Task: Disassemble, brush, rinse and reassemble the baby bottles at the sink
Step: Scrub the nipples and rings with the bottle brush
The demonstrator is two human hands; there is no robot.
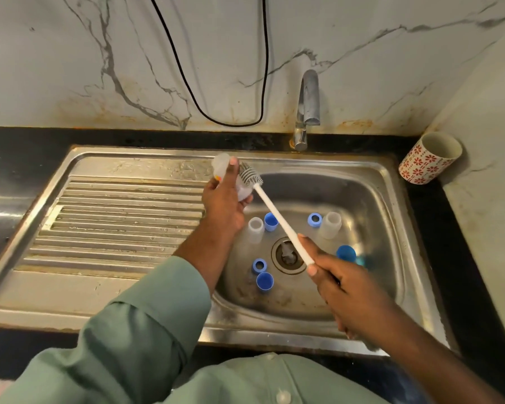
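Note:
My left hand grips a clear baby bottle above the left edge of the sink basin. My right hand holds the white handle of a bottle brush; its grey bristle head lies against the bottle beside my left thumb. Down in the basin stand two clear bottles. Around the drain lie blue caps and blue rings.
A chrome tap rises behind the basin. The ribbed steel drainboard lies to the left. A red-flowered cup stands on the black counter at the right corner. A black cable hangs on the marble wall.

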